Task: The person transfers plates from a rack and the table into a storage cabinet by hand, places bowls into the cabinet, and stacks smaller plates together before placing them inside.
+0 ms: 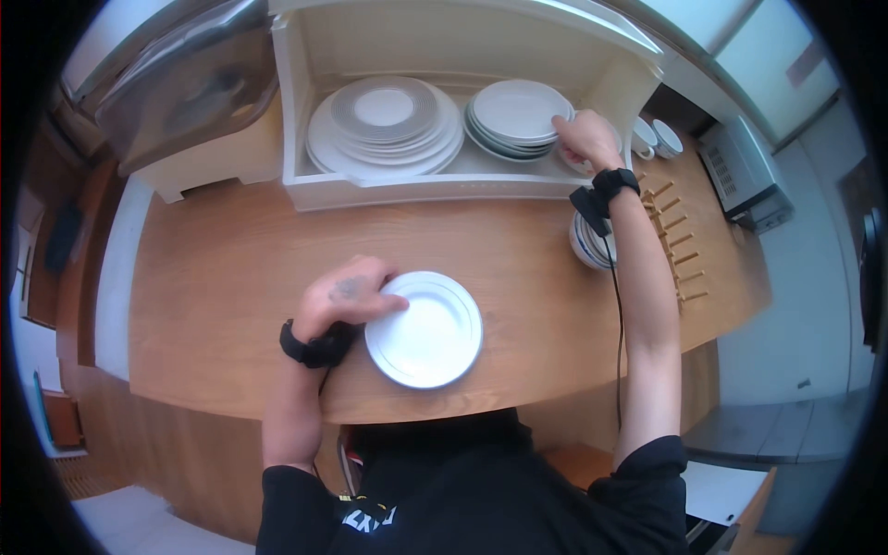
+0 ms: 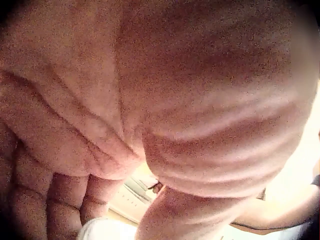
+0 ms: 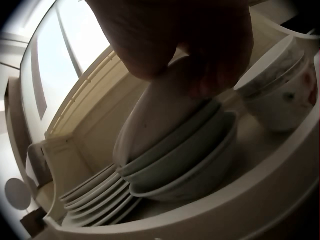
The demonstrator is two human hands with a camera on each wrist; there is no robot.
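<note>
A white plate with a thin rim line point(image 1: 427, 331) lies near the table's front edge. My left hand point(image 1: 347, 294) grips its left side, the thumb over the rim; the left wrist view shows mostly the palm point(image 2: 150, 100) and a bit of the white plate point(image 2: 107, 230). My right hand point(image 1: 590, 141) reaches into the cream rack and pinches the right edge of the top white dish point(image 1: 521, 109) on a stack. In the right wrist view that dish point(image 3: 155, 110) tilts under the fingers of my right hand point(image 3: 185, 45), above greenish dishes point(image 3: 185, 175).
The cream rack point(image 1: 444, 192) spans the table's back, with a plate stack point(image 1: 384, 106) at its left. Bowls point(image 1: 592, 242) stand below my right wrist, beside a wooden peg rack point(image 1: 680, 245). Cups point(image 1: 666, 139) and a silvery appliance point(image 1: 745, 176) are at the right. A lidded box point(image 1: 185, 102) stands left.
</note>
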